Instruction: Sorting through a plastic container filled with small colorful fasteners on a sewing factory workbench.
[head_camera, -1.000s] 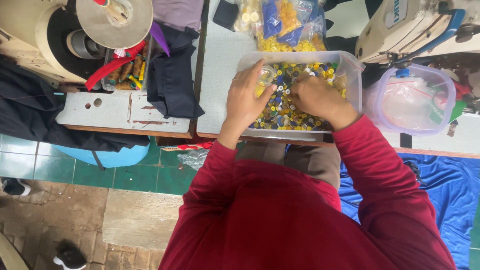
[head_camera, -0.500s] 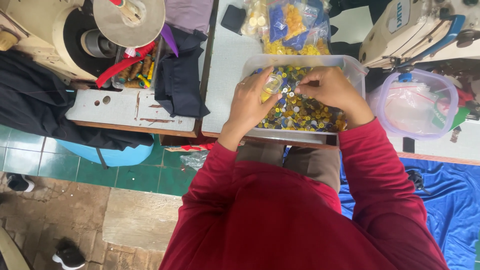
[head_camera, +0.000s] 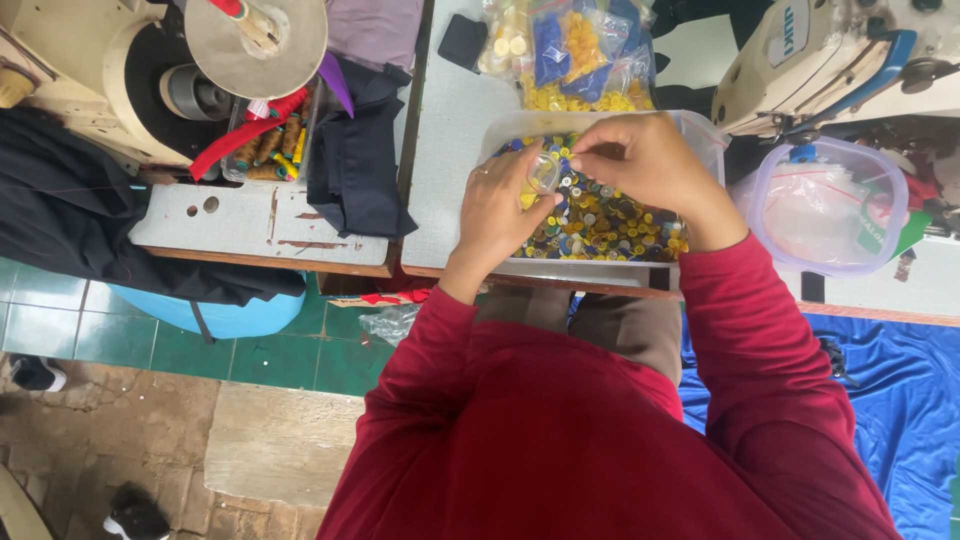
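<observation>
Small clear bag (head_camera: 543, 172) pinched between left hand (head_camera: 500, 205) and right hand (head_camera: 640, 160), both grips closed on it, above clear tub (head_camera: 700, 135) of mixed buttons on counter (head_camera: 450, 170). Likely light, limp, slippery; best held at rim.

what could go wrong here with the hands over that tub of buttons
The clear tub of mixed buttons sits at the table's near edge, so a nudge from either wrist might tip it into the lap. The small clear piece pinched between the left hand and right hand could slip and vanish among the buttons.
</observation>
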